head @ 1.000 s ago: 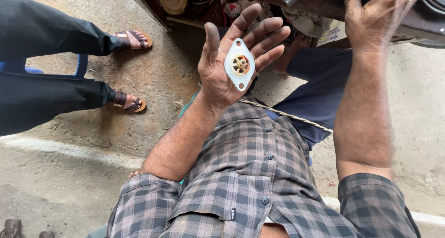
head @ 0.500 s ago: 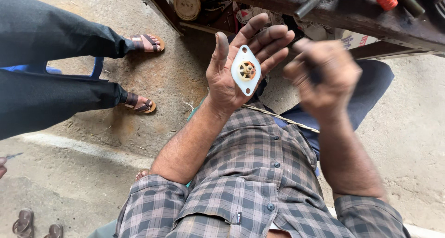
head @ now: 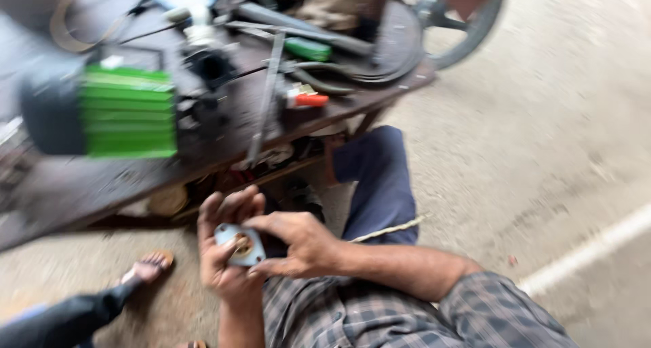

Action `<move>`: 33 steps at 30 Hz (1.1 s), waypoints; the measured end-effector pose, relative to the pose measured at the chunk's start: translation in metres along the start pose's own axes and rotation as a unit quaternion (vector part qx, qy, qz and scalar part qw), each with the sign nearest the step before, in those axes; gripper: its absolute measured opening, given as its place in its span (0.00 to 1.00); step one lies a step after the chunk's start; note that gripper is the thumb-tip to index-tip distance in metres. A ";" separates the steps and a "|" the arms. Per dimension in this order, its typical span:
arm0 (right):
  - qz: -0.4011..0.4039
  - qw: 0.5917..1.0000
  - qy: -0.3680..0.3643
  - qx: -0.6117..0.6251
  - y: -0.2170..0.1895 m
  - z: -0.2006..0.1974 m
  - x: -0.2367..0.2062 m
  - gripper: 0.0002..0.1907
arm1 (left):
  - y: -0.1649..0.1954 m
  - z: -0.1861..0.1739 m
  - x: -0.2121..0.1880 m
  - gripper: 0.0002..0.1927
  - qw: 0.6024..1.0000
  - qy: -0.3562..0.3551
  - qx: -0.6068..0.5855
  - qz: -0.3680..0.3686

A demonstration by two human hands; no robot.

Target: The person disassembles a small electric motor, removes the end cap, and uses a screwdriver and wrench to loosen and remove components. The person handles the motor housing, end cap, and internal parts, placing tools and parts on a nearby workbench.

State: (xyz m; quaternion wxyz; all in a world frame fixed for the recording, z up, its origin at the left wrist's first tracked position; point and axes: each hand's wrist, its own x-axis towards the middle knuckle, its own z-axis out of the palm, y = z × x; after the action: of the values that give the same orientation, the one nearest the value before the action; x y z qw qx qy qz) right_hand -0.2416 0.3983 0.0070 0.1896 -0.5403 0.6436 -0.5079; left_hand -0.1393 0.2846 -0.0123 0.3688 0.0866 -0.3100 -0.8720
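Person sits low w/ both hands just below the front edge of the worktop [head: 81, 192], a dark, worn board. Left hand [head: 227, 253] is cupped palm-up, fingers curled loosely, holding a small pale metal plate [head: 237, 245] w/ a brassy round bit at its centre; plate lies flat in the palm. Right hand [head: 298, 243] comes across from the right, fingertips pinched narrow & touching the plate's right edge, over the centre piece; can't tell if it grips anything of its own, pic is blurred. Both forearms run down to a grey checked shirt [head: 380, 314]. A blue-trousered knee [head: 380, 178] rises just beyond the hands, under the worktop's edge. On the worktop: a green ribbed block [head: 129, 111] at left, a green-handled tool [head: 308, 50] & a red-tipped one [head: 308, 98] near the middle. Left of the hands, below the worktop, another person's sandalled foot [head: 149, 265] on the concrete floor [head: 542, 131].
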 end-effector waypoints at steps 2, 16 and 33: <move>0.031 0.999 0.005 0.031 -0.001 -0.008 -0.009 0.35 | -0.007 0.008 -0.005 0.35 1.000 -0.007 0.011 0.007; -0.046 0.998 0.048 -0.019 -0.008 0.028 -0.008 0.34 | 0.009 -0.032 -0.029 0.20 0.994 -0.042 -0.091 -0.031; -0.077 0.997 0.021 -0.014 0.019 0.028 -0.022 0.19 | -0.005 -0.040 -0.046 0.20 0.994 -0.015 -0.099 -0.037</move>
State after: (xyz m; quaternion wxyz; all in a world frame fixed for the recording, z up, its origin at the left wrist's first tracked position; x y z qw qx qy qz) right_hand -0.2216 0.4032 -0.0272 0.1283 -0.5799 0.6113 -0.5231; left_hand -0.0943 0.2996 -0.0508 0.3388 0.0479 -0.2237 -0.9126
